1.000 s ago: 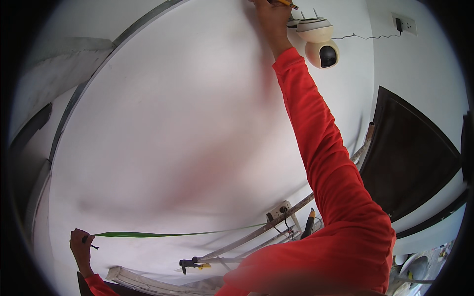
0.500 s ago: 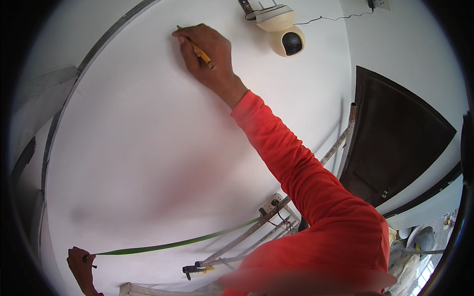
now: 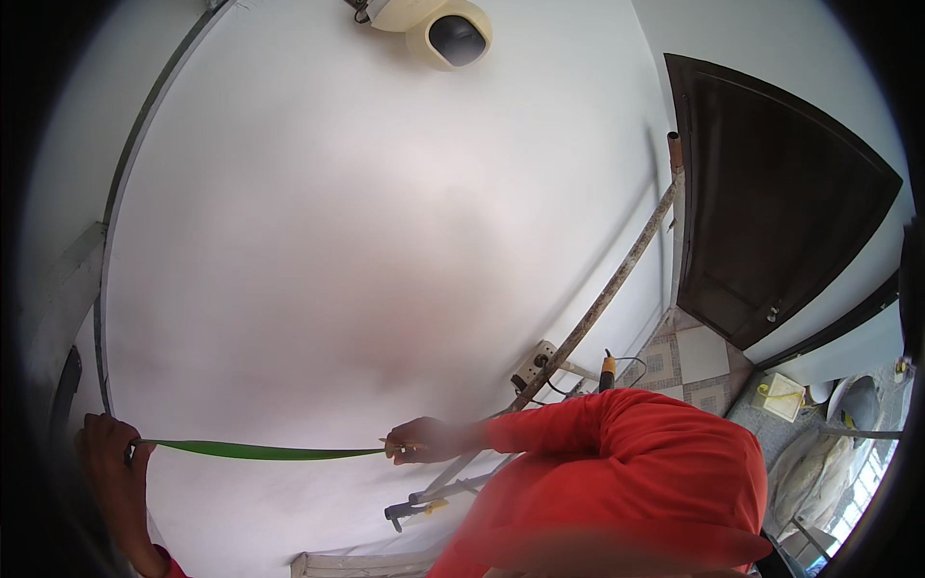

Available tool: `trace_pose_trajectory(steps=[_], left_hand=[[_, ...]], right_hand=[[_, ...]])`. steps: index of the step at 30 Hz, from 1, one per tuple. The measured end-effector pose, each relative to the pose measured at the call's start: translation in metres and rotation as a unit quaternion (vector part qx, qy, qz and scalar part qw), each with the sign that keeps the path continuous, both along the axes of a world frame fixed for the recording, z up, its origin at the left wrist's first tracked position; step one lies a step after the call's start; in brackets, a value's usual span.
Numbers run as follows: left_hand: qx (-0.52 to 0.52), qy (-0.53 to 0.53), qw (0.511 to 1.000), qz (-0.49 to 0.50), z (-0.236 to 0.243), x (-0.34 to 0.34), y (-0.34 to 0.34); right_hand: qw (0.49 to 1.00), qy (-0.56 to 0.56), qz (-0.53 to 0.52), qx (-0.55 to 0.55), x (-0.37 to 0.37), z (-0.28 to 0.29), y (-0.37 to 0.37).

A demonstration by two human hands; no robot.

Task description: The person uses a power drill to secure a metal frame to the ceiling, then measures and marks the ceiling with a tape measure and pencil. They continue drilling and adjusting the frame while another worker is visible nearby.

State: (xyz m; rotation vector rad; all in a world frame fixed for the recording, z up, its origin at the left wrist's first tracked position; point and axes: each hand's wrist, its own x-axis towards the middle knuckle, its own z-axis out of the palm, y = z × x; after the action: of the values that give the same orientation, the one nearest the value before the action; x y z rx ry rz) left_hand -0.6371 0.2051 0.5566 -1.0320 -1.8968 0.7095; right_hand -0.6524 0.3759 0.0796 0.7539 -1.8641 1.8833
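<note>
A green measuring tape (image 3: 255,450) stretches nearly level across the white wall (image 3: 318,241), sagging slightly in the middle. At the lower left, by the wall's grey edge strip, my left hand (image 3: 114,458) is closed on the tape's left end. My right hand (image 3: 434,440), blurred and in a red sleeve, is closed round a yellow pencil (image 3: 409,446) at the tape's right part. Whether these fingers also grip the tape cannot be made out. Behind the right hand and arm, the rest of the tape is mostly hidden.
A cream camera (image 3: 448,34) is mounted high on the wall. Right of centre, a worn metal pole (image 3: 617,279) slants past a socket box (image 3: 533,366) with a plug. A dark brown door (image 3: 771,202) stands at the right. Lower right lie a yellowish container (image 3: 780,397) and plastic sheeting (image 3: 814,477).
My right hand has come down from high on the wall to the tape, still holding the pencil. My left hand has moved up and left with the tape's end. The view has shifted.
</note>
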Motion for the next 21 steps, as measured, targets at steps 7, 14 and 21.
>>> trace_pose_trajectory(steps=[7, 14, 21], left_hand=[[0.007, -0.129, 0.992, -0.005, 0.015, -0.029, 0.006], [-0.067, -0.087, 0.993, -0.035, 0.034, -0.044, 0.019], [-0.117, 0.077, 0.989, 0.051, 0.044, -0.008, 0.028]], right_hand=[[0.973, 0.126, -0.159, -0.112, 0.032, -0.041, 0.056], [0.964, 0.115, -0.202, -0.126, 0.026, -0.02, 0.045], [0.998, -0.019, -0.043, -0.041, -0.028, 0.0, 0.034]])
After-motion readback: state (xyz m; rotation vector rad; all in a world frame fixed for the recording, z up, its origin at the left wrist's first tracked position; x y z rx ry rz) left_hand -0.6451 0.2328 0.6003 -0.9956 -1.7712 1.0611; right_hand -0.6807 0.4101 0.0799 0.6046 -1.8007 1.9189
